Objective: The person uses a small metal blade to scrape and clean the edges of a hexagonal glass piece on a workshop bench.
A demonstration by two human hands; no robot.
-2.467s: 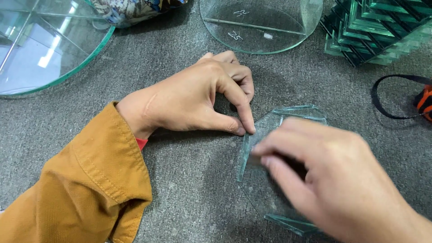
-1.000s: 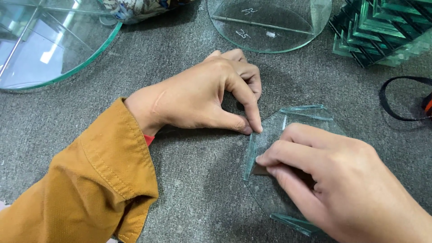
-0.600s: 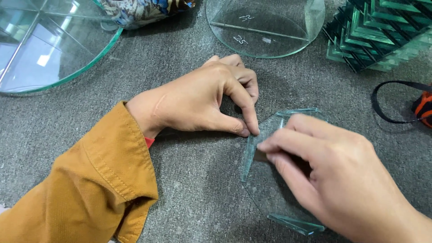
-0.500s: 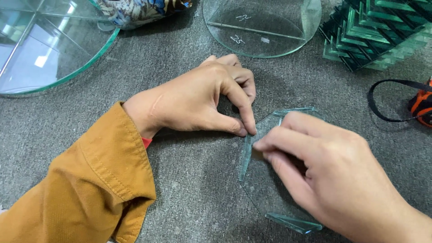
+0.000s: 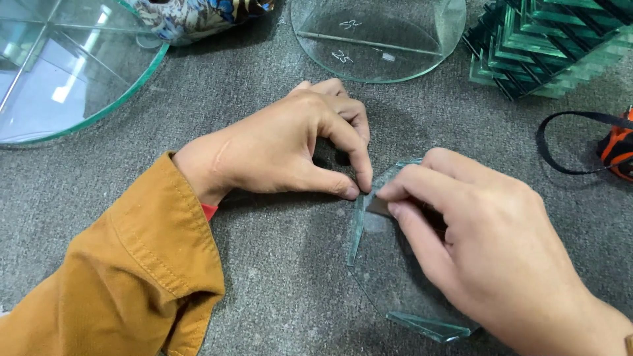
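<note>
The right hand (image 5: 501,257) presses flat on a small cut glass pane (image 5: 389,270) lying on the grey bench (image 5: 277,277), its fingers (image 5: 409,188) pinching a thin grey strip at the pane's upper left edge. The left hand (image 5: 283,148) (ochre sleeve) has thumb and forefinger closed to a narrow pinch touching that same corner. Judged risk: bare skin on raw edges may be cut, and uneven pressure could crack the pane; large round glass discs (image 5: 59,72) and stacked glass (image 5: 554,46) lie beyond.

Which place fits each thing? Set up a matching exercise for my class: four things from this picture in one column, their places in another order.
Things:
1 left hand
2 right hand
3 stack of glass pieces
4 large round glass pane

Places:
a top right corner
b on the small glass piece
c top left
d pinching at that piece's upper edge

Pairs: 1-d, 2-b, 3-a, 4-c
</note>
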